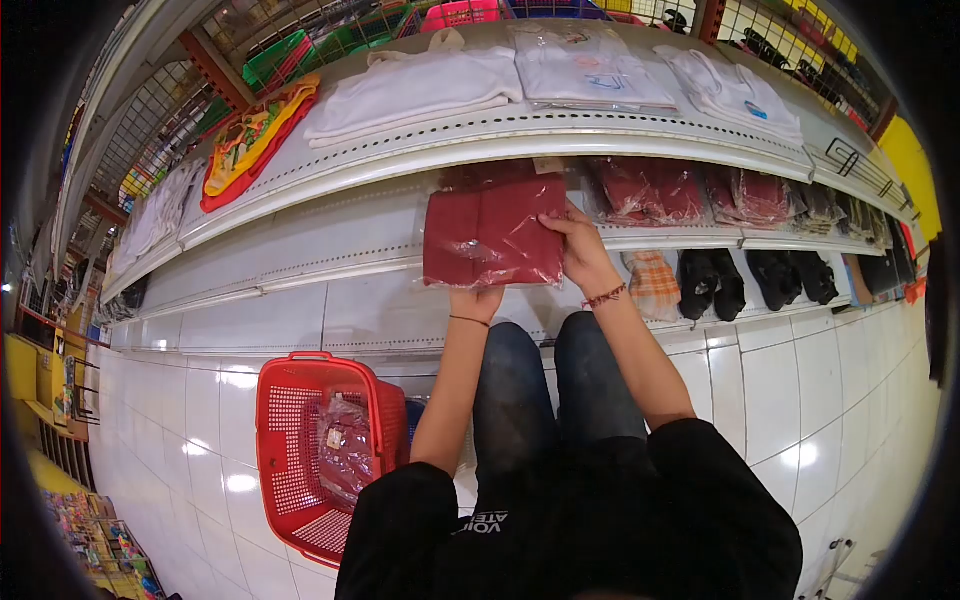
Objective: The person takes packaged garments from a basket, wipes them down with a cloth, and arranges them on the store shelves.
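Both my hands hold a folded dark red garment in a clear plastic bag [490, 230], in front of the lower shelf. My left hand [477, 301] supports it from below at the near edge; most of its fingers are hidden under the package. My right hand [580, 245] grips the right side, thumb on top and fingers beneath. To the right, more bagged dark red garments [650, 192] lie on the same shelf. A red plastic basket [275, 440] stands on the floor at my left, with bagged dark red garments [347, 450] inside.
Above the package juts the upper shelf's edge [400, 165], carrying folded white garments [420, 90] and a yellow and red patterned cloth [255, 140]. On the bottom level at right are black shoes [710, 280] and an orange checked cloth [652, 285]. White floor tiles [180, 430] surround me.
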A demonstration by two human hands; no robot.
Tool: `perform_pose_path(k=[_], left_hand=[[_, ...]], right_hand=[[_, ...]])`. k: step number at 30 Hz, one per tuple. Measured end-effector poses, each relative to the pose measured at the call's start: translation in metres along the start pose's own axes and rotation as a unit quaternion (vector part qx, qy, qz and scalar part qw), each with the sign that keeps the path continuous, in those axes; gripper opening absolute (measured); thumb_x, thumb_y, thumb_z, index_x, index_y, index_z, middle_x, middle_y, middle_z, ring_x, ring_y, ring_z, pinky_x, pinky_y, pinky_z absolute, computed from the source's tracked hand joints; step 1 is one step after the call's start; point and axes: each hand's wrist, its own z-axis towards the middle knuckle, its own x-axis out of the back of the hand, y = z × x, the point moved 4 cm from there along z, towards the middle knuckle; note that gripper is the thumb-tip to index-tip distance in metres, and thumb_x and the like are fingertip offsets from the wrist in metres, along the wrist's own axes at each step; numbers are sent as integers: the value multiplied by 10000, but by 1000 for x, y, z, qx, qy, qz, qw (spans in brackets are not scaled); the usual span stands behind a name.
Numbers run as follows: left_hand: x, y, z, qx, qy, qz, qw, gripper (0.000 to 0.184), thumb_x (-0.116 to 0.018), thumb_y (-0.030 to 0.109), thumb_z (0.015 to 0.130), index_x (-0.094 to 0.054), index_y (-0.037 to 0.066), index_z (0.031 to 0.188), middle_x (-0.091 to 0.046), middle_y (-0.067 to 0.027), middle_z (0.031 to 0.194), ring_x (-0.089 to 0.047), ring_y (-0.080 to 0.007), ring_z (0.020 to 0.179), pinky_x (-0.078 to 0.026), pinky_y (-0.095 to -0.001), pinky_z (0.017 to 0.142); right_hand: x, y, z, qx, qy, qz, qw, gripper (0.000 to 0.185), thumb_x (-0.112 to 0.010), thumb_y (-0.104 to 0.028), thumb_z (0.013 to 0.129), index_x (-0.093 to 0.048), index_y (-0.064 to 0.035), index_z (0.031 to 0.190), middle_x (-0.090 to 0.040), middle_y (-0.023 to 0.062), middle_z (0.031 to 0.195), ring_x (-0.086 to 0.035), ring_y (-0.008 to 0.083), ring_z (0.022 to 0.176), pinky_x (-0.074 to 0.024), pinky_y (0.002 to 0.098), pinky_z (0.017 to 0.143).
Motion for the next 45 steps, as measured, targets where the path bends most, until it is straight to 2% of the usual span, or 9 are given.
perform_pose_path(k=[3, 6, 10, 15, 21, 26, 30, 37, 45], left_hand=[[21, -9, -13, -131, -148, 104, 975, 323, -429, 265, 888, -456, 70, 1144, -530, -75, 1102, -480, -269, 1109, -377, -474, 965], [-22, -1, -81, 22, -66, -113, 991, 302, -421, 217, 899, -444, 23, 1130, -527, -99, 1094, -500, -331, 1075, -374, -500, 973], [-20, 9, -85, -13, -43, -11, 999, 265, -440, 126, 895, -432, 8, 1132, -530, -117, 1072, -520, -368, 1034, -398, -506, 961], [-40, 20, -75, -69, -21, 90, 993, 185, -479, -5, 868, -467, 14, 1052, -555, -83, 979, -598, -275, 904, -487, -440, 885], [-63, 35, -45, -137, -67, 153, 976, 153, -514, 39, 874, -455, -7, 1008, -542, -71, 941, -590, -216, 892, -496, -408, 877], [-51, 58, -6, -162, 44, 419, 892, 229, -551, 163, 876, -543, -48, 786, -615, -128, 701, -612, -182, 542, -543, -264, 517], [-38, 57, -36, -175, 24, 476, 862, 270, -522, 213, 896, -551, -55, 889, -633, -118, 760, -602, -146, 560, -518, -241, 527], [-27, 61, -212, -155, 63, 505, 847, 220, -490, 173, 910, -583, -8, 992, -646, -89, 792, -625, -118, 651, -489, -215, 589], [34, 222, -362, -316, 353, 698, 538, 179, -481, 95, 880, -576, -3, 995, -622, -132, 915, -597, -188, 832, -465, -297, 739]], right_hand=[[9, 5, 11, 14, 36, -41, 998, 404, -565, 41, 785, -443, -2, 1167, -579, 116, 1055, -575, 204, 955, -475, 320, 846], [16, 9, 14, 39, 87, -78, 992, 460, -587, 27, 780, -400, 2, 1199, -580, 116, 1042, -577, 215, 944, -475, 318, 838], [19, 6, 3, 93, 100, -127, 982, 531, -604, 4, 781, -349, 3, 1247, -547, 138, 1095, -565, 216, 950, -479, 312, 825], [21, 1, -62, 104, 108, -351, 924, 687, -671, -38, 755, -291, -69, 1326, -445, 160, 1213, -513, 189, 1004, -459, 304, 817], [6, -2, -50, 147, 24, -276, 950, 384, -620, 66, 747, -541, -43, 1106, -508, 42, 1147, -525, 123, 908, -453, 232, 789], [7, -4, -6, 266, 66, -461, 844, 242, -612, 40, 752, -603, -16, 987, -525, 84, 967, -556, 186, 910, -463, 267, 768], [18, -1, -19, 387, 95, -619, 677, 247, -606, 26, 750, -616, -22, 993, -532, 123, 992, -552, 245, 908, -485, 284, 728], [102, 28, -93, 260, 93, -585, 763, 215, -558, 24, 792, -603, -20, 997, -530, 102, 1011, -551, 205, 930, -499, 279, 745], [222, 42, -180, 127, 168, -650, 731, 193, -520, -32, 839, -602, -18, 1013, -523, 109, 1029, -551, 203, 896, -489, 286, 738]])
